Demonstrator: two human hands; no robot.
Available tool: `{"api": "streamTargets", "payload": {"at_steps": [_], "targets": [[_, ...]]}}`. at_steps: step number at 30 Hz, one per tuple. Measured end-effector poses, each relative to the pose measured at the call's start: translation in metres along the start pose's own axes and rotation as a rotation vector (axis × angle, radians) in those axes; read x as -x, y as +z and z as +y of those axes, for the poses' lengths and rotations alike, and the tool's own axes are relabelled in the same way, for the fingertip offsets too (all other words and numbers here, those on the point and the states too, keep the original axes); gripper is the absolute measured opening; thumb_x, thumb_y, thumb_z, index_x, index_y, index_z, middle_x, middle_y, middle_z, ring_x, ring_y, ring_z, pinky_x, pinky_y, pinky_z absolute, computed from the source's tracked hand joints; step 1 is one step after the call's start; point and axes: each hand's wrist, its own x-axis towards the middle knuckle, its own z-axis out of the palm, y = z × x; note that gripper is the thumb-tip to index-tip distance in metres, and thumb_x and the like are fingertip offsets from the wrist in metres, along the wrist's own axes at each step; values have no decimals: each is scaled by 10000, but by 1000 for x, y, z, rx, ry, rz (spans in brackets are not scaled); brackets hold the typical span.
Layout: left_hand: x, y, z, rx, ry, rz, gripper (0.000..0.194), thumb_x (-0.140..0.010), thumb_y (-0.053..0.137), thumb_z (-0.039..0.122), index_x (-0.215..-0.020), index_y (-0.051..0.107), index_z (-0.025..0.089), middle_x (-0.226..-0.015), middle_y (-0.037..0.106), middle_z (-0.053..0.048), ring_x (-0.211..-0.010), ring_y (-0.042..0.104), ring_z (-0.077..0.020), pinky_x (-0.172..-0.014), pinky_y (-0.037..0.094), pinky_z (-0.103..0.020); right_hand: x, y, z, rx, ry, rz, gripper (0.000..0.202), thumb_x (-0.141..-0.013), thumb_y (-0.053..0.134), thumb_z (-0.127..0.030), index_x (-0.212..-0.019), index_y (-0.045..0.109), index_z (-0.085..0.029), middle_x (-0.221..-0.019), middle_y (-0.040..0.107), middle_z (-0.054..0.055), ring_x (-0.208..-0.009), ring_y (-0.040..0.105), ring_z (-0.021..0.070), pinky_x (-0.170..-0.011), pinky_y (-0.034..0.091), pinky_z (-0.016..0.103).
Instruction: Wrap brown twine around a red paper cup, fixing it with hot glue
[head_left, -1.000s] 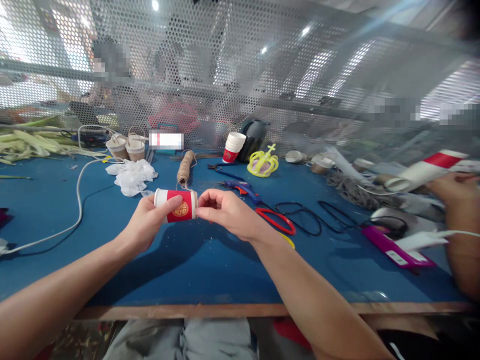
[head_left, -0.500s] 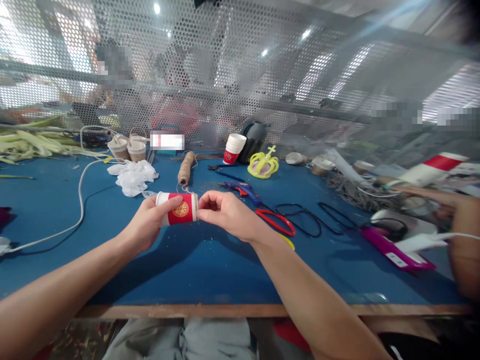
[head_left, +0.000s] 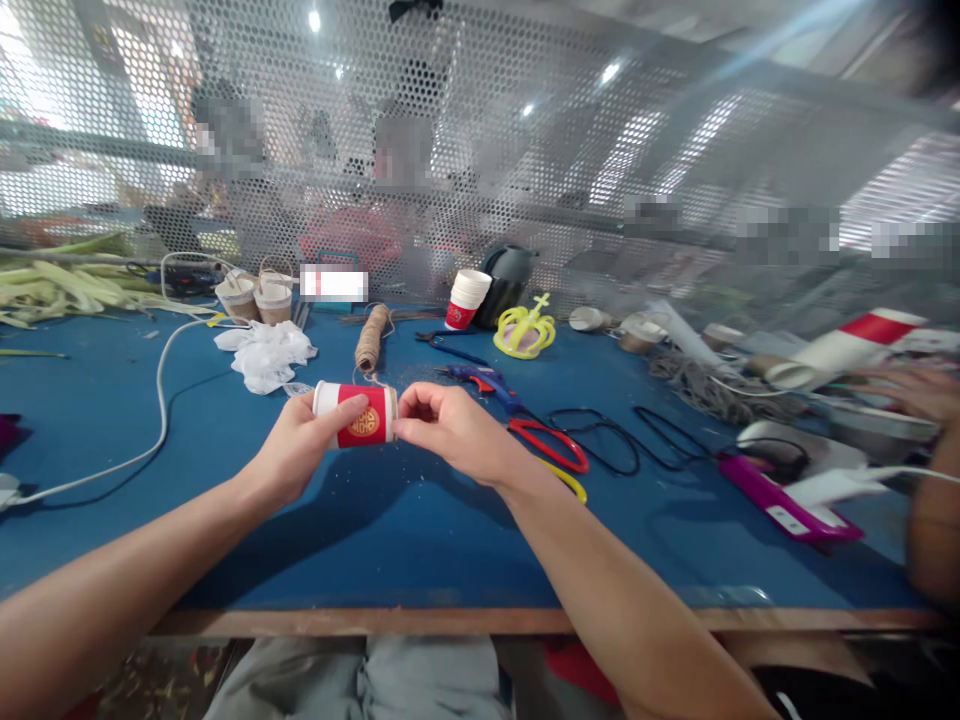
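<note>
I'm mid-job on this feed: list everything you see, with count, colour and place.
Paper cup: 1, red and white, on its side in left hand
Twine spool: 1, brown, beyond cup
Cup stack: 1, red and white, back centre
Pitcher: 1, dark, behind stack
Crown: 1, yellow, right of stack
Pliers: 1, blue-handled, centre
Glue gun: 1, blue, centre
Handle loops: 2, red and yellow, beside right forearm
Small pots: 2, brown and white, back left
Crumpled plastic: white, left
Leaf strips: pile, pale green, far left
Power strip: 1, purple, right
String: tangle, grey, right
Tabletop: 1, blue
Mesh screen: grey, behind
Co-worker's hand: 1, blurred, right edge
Left hand, right hand: at cup
</note>
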Motion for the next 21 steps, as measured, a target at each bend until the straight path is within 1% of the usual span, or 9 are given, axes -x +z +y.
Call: {"api": "streamTargets", "payload": {"at_steps": [3, 5, 9, 15, 21], "targets": [[1, -1, -1, -60, 68, 19, 190, -649, 688, 291, -705, 642, 116, -617, 671, -8, -539, 576, -99, -540, 443, -186, -1, -2, 0, -75, 9, -20, 77, -683, 567, -218, -690, 515, -161, -620, 492, -36, -552, 423, 79, -543, 341, 235], [2, -1, 0, -125, 123, 32, 194, -652, 683, 300, -718, 650, 121, -641, 678, -12, -560, 583, -110, -561, 454, -196, -3, -4, 0, -155, 41, -25, 100, -682, 573, -238, -721, 529, -157, -635, 522, -25, -564, 448, 84, -558, 359, 240], [6, 1, 2, -275, 200, 34, 199, -665, 663, 309, -743, 664, 126, -679, 691, -23, -593, 594, -130, -586, 470, -210, -4, -6, 2, -280, 107, -22, 81, -669, 569, -217, -703, 533, -152, -594, 532, -23, -537, 458, 79, -527, 354, 229], [9, 1, -1, -445, 286, 10, 219, -688, 626, 319, -761, 670, 116, -672, 686, -27, -581, 579, -128, -556, 465, -204, -1, -4, 6, -319, 128, 6, 75, -666, 571, -211, -670, 531, -148, -563, 537, -27, -508, 464, 69, -514, 351, 221], [8, -1, -4, -540, 368, -11, 216, -698, 605, 314, -736, 668, 111, -633, 674, -23, -545, 559, -122, -518, 454, -198, 1, -2, 10, -312, 94, 17, 82, -673, 570, -216, -660, 528, -147, -561, 535, -32, -512, 463, 66, -532, 363, 222]]}}
